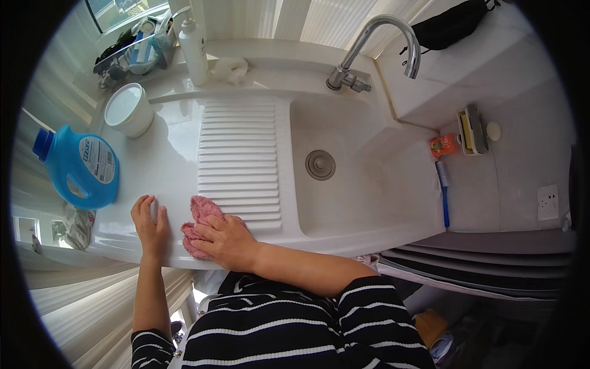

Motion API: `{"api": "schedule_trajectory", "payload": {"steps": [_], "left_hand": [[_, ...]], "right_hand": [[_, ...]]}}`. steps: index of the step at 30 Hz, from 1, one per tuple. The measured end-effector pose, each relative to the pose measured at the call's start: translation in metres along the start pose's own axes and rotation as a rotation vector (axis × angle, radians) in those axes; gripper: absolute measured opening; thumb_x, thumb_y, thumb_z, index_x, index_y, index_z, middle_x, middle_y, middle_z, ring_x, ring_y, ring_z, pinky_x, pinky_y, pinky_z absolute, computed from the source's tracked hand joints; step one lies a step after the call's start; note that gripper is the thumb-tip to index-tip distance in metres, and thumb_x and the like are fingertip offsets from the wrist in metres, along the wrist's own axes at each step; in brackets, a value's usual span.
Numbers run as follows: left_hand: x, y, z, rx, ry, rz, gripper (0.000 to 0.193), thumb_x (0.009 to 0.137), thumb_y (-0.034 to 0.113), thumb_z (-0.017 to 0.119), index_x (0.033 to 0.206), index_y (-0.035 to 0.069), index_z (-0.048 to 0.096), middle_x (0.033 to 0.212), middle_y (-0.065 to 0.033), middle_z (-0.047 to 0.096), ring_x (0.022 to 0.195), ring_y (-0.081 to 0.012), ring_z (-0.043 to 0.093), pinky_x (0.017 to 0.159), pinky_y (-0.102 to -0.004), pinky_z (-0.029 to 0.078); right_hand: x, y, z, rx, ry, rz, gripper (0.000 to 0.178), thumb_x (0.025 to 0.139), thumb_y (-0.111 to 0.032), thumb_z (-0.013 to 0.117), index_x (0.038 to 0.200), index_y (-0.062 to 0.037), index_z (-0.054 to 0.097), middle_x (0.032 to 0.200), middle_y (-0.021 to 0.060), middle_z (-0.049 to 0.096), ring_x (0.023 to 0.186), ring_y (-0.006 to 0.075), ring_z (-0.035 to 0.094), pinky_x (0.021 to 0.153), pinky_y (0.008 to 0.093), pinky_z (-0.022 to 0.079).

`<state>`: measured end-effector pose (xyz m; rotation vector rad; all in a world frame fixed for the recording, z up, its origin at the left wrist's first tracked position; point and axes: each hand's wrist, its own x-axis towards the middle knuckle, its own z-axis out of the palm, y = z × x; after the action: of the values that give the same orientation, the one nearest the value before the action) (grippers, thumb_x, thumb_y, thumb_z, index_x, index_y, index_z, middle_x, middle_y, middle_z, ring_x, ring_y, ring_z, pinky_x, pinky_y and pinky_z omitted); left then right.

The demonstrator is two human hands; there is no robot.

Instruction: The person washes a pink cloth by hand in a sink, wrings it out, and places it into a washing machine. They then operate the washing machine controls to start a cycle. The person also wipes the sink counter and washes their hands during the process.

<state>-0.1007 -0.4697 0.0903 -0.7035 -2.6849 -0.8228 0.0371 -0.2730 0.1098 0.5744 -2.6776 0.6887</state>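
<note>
Under my right hand (230, 245) a pink cloth (206, 212) lies bunched at the front edge of the white sink counter (169, 166). My fingers press and grip the cloth, which sits by the near left corner of the ribbed washboard (239, 160). My left hand (149, 226) rests on the smooth counter to the left of the cloth, apart from it. Its fingers are slightly bent, with the thumb held away, and nothing is in it. A blue detergent jug (83, 169) stands beyond my left hand at the counter's left side.
The sink basin (356, 197) with a round drain (320, 165) is to the right, below a chrome faucet (381, 49). A white tub (129, 111), a pump bottle (193, 52) and a filled basket (138, 52) stand at the back left. A blue brush (443, 194) lies at the right.
</note>
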Motion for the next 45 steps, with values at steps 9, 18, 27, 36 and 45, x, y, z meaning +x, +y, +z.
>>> {"api": "schedule_trajectory", "payload": {"steps": [9, 18, 27, 36, 45], "left_hand": [[0.003, -0.007, 0.002, 0.001, 0.001, 0.067, 0.032, 0.086, 0.008, 0.062, 0.117, 0.003, 0.054, 0.126, -0.0164, 0.049, 0.119, -0.0317, 0.046, 0.1, -0.0399, 0.037], [0.049, 0.123, 0.054, -0.085, -0.034, 0.251, 0.032, 0.085, 0.008, 0.064, 0.116, 0.004, 0.055, 0.124, -0.0155, 0.051, 0.117, -0.0309, 0.048, 0.099, -0.0389, 0.038], [0.046, 0.218, 0.107, -0.149, -0.15, 0.305, 0.038, 0.078, 0.006, 0.069, 0.113, 0.005, 0.054, 0.125, -0.0156, 0.049, 0.115, -0.0341, 0.046, 0.095, -0.0428, 0.04], [0.042, 0.218, 0.121, 0.008, -0.228, 0.321, 0.037, 0.079, 0.016, 0.066, 0.111, 0.003, 0.052, 0.119, -0.0173, 0.048, 0.113, -0.0361, 0.043, 0.096, -0.0457, 0.035], [0.122, 0.196, 0.12, -0.263, -0.011, 0.144, 0.028, 0.081, 0.017, 0.067, 0.105, 0.005, 0.058, 0.1, -0.0106, 0.061, 0.097, -0.0301, 0.057, 0.081, -0.0386, 0.047]], "right_hand": [[-0.265, 0.061, -0.197, -0.198, -0.027, 0.508, 0.042, 0.066, -0.034, 0.076, 0.103, -0.0183, 0.065, 0.122, 0.0068, 0.05, 0.115, 0.031, 0.042, 0.093, 0.0476, 0.038], [-0.398, 0.147, -0.302, -0.409, -0.196, 0.764, 0.035, 0.076, -0.031, 0.066, 0.104, -0.0099, 0.064, 0.112, 0.0093, 0.059, 0.106, 0.0292, 0.052, 0.09, 0.0457, 0.038], [-0.203, 0.147, -0.153, 0.641, -0.661, 0.463, 0.044, 0.086, -0.048, 0.051, 0.109, -0.0106, 0.057, 0.105, 0.0163, 0.061, 0.098, 0.0371, 0.056, 0.086, 0.046, 0.043], [-0.263, 0.224, -0.098, 0.878, -0.819, 0.605, 0.049, 0.092, -0.035, 0.049, 0.13, -0.0041, 0.049, 0.117, 0.0138, 0.062, 0.106, 0.0257, 0.059, 0.093, 0.0329, 0.041], [-0.063, 0.236, -0.18, 0.232, -0.182, 0.58, 0.032, 0.08, -0.032, 0.065, 0.1, -0.0077, 0.064, 0.102, 0.0144, 0.058, 0.094, 0.0326, 0.056, 0.081, 0.0409, 0.047]]}}
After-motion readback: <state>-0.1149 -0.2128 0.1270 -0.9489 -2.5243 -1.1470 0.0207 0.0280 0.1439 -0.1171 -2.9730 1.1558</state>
